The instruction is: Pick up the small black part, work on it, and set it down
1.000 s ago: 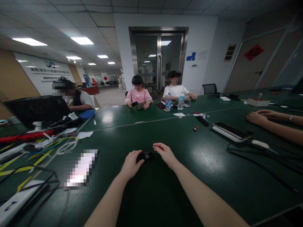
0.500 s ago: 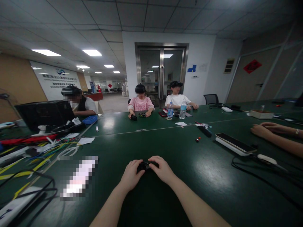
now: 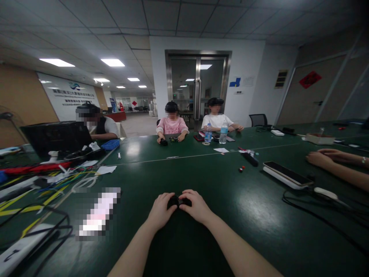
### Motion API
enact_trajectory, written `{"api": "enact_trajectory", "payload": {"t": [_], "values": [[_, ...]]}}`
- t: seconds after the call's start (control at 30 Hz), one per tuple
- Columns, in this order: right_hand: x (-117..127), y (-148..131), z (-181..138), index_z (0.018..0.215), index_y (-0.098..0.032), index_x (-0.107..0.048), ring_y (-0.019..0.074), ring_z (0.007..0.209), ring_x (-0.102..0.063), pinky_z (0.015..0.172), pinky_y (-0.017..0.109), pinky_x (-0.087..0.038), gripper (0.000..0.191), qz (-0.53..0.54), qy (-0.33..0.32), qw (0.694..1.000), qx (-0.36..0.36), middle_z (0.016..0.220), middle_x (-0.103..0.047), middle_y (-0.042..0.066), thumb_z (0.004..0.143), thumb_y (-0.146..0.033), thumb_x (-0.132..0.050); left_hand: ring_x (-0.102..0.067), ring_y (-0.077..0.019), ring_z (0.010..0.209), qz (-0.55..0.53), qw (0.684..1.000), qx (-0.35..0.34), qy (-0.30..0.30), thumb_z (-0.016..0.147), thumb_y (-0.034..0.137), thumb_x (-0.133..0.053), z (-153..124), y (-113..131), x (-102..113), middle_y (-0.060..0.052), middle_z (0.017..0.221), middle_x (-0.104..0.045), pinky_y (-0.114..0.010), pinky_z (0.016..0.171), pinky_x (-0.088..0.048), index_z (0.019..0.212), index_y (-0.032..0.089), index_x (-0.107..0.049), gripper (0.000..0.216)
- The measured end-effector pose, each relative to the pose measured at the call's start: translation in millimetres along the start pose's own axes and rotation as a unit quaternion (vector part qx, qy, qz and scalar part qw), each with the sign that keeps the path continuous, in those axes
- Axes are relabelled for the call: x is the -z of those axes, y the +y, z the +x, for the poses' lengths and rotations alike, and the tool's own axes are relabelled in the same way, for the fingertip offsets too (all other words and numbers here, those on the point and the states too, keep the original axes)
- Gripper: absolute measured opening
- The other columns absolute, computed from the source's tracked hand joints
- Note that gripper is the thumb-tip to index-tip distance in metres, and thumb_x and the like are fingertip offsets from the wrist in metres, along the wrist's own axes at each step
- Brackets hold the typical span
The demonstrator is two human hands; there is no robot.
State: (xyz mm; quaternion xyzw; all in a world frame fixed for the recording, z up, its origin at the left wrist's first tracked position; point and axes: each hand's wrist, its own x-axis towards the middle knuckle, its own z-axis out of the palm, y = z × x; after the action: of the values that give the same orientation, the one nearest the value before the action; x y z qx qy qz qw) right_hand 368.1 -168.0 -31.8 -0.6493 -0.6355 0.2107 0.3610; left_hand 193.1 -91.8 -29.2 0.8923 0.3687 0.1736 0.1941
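My left hand (image 3: 161,209) is closed around the left side of a small black object (image 3: 175,201) low over the green table (image 3: 184,175). On its other side, my right hand (image 3: 196,206) grips it between thumb and fingers. The two thumbs nearly meet in front. Most of the object is hidden by my fingers, so I cannot tell its kind, nor whether it is one piece or two. A blurred-out bright phone-like slab (image 3: 100,211) lies left of my left hand.
Cables (image 3: 57,192) and a white power strip (image 3: 25,246) crowd the left side. To the right lie a phone on a white block (image 3: 288,176) and another person's hands (image 3: 323,158). Two water bottles (image 3: 223,134) stand far off, near people seated across the table.
My hands have drawn slightly closer together around the black object, and the gap between the thumbs is narrower. The view has shifted a little.
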Motion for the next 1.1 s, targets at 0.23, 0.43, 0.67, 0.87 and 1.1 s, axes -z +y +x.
{"api": "enact_trajectory", "payload": {"t": [0.23,0.43,0.67,0.87,1.1], "values": [[0.0,-0.9,0.3,0.098,-0.032,-0.062,0.0222,0.113,-0.043,0.096,0.042,-0.031,0.027,0.004,-0.002,1.0,-0.008,0.117,-0.051,-0.001,0.071,-0.035,-0.061,-0.044,-0.0215,0.114,-0.004,1.0,0.003,-0.005,0.079,0.037,-0.045,0.1,0.4,0.5,-0.004,0.123,-0.051,-0.037,0.096,-0.033,0.121,0.024,-0.047,0.044],[1.0,-2.9,-1.6,0.098,-0.032,-0.061,0.022,0.113,-0.043,0.095,0.043,-0.032,0.026,0.012,-0.01,1.0,-0.02,0.117,-0.051,-0.001,0.073,-0.035,-0.059,-0.044,-0.0217,0.115,-0.008,1.0,0.006,-0.003,0.078,0.038,-0.047,-0.5,0.4,0.9,-0.004,0.123,-0.051,-0.037,0.096,-0.033,0.121,0.023,-0.047,0.045],[1.2,-1.1,0.0,0.096,-0.031,-0.062,0.0201,0.109,-0.046,0.094,0.039,-0.032,0.023,-0.014,-0.005,1.0,0.01,0.112,-0.055,-0.001,0.073,-0.035,-0.059,-0.045,-0.0205,0.113,-0.009,1.0,-0.006,0.006,0.078,0.037,-0.047,0.0,-0.3,0.1,-0.004,0.122,-0.052,-0.035,0.096,-0.033,0.12,0.024,-0.048,0.044],[0.8,0.9,1.0,0.095,-0.031,-0.061,0.0195,0.109,-0.046,0.094,0.038,-0.032,0.022,-0.003,0.0,1.0,0.009,0.112,-0.055,-0.002,0.073,-0.034,-0.059,-0.044,-0.0213,0.114,-0.011,1.0,0.002,-0.007,0.079,0.037,-0.045,0.4,1.0,1.2,-0.004,0.123,-0.052,-0.037,0.096,-0.033,0.121,0.024,-0.047,0.044],[1.4,4.2,4.0,0.095,-0.028,-0.06,0.0176,0.101,-0.051,0.089,0.033,-0.038,0.021,0.055,0.015,0.998,-0.003,0.106,-0.056,-0.001,0.075,-0.033,-0.056,-0.043,-0.0202,0.115,-0.009,1.0,0.01,-0.011,0.079,0.039,-0.045,0.2,-0.6,1.6,-0.003,0.124,-0.051,-0.035,0.096,-0.033,0.122,0.025,-0.046,0.045]]}}
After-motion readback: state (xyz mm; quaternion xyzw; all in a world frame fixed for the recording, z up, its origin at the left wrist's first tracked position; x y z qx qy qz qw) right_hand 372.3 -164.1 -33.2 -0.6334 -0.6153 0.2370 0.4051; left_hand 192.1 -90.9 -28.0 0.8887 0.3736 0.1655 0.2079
